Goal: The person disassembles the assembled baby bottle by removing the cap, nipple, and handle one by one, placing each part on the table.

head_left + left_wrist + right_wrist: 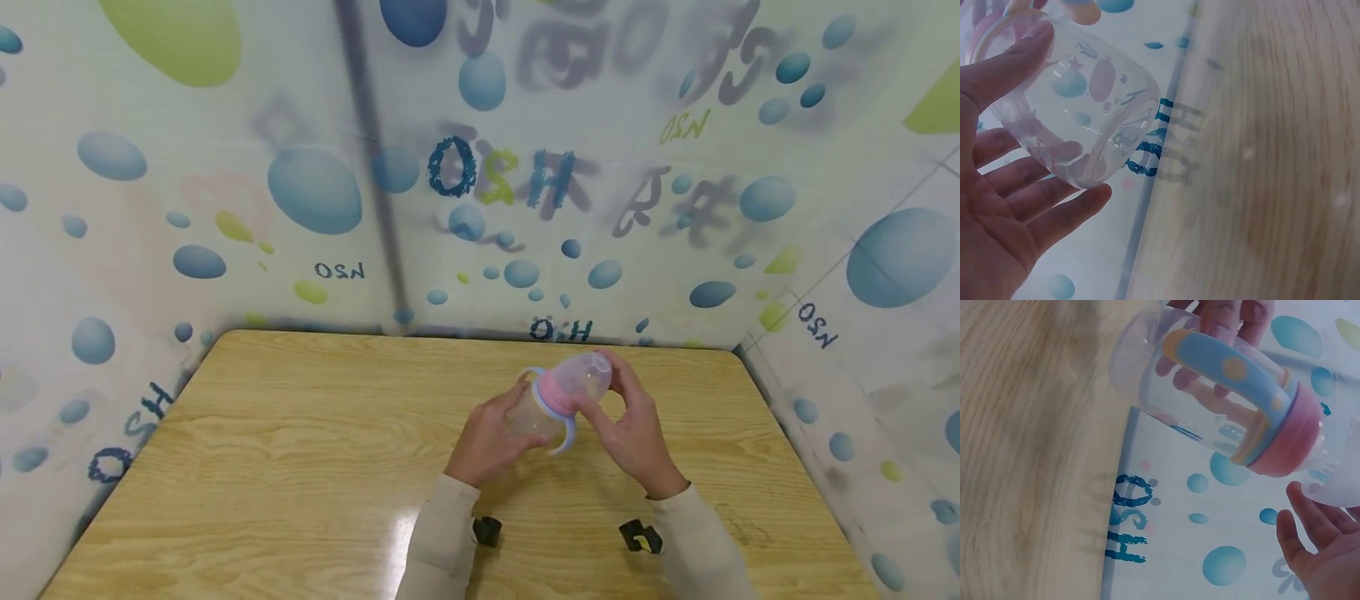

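A clear baby bottle [531,419] is held tilted above the table by my left hand [486,437], its thumb and fingers around the body. Faint printed patterns show on the bottle in the left wrist view. The bottle has a pink collar [1291,434] and blue-and-orange side handles [1229,372]. My right hand [637,433] grips the translucent cap [585,373] at the bottle's top between thumb and fingers. In the right wrist view, the cap stands slightly off the collar, and part of a clear nipple [1321,456] shows between them.
Below the hands is a wooden table [300,433]. Its back edge meets a white wall [225,317] printed with blue and green spots and lettering. Small black pieces [487,531] sit at both wrists, beside the beige sleeves [442,542].
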`<move>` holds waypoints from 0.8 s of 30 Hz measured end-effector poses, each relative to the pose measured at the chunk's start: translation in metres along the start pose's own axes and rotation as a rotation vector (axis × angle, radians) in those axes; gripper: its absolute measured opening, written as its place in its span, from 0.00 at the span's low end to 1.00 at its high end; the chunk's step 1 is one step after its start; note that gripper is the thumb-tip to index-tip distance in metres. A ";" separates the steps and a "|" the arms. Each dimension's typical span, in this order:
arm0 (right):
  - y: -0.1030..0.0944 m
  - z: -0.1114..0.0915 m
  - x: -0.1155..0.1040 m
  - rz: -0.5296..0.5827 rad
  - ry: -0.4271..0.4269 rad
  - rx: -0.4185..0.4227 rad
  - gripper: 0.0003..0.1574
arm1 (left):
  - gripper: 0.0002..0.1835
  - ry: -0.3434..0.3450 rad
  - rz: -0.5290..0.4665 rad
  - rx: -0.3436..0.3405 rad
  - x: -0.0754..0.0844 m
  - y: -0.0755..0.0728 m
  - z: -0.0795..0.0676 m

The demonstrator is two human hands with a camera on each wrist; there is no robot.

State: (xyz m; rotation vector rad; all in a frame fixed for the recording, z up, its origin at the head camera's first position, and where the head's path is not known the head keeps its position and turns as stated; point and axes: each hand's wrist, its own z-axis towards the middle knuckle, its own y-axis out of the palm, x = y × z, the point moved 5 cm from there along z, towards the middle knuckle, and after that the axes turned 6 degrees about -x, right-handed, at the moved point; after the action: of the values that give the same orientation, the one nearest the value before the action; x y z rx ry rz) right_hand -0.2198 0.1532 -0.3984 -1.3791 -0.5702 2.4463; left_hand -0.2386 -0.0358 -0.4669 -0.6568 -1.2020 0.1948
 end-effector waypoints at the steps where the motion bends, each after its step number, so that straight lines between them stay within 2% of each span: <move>1: -0.002 0.000 -0.002 -0.004 -0.006 0.015 0.40 | 0.45 0.000 -0.001 0.002 0.000 0.000 0.000; 8: -0.014 0.001 -0.008 0.010 -0.062 0.101 0.42 | 0.43 -0.016 -0.037 0.000 -0.003 -0.001 0.000; 13: -0.021 -0.001 -0.007 0.040 -0.079 0.134 0.41 | 0.43 -0.023 -0.028 0.007 -0.006 -0.004 -0.001; 20: -0.029 -0.007 0.001 0.036 -0.042 0.155 0.37 | 0.44 -0.015 -0.014 0.029 -0.006 -0.008 -0.001; 24: -0.030 -0.012 0.011 -0.006 0.003 0.146 0.37 | 0.45 -0.010 -0.008 0.031 -0.007 -0.008 0.000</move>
State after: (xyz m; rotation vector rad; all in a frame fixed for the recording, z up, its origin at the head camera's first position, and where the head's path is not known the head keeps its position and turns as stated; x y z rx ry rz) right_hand -0.2135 0.1871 -0.3982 -1.3202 -0.3855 2.4278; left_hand -0.2424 -0.0458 -0.4676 -0.6244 -1.2085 0.2095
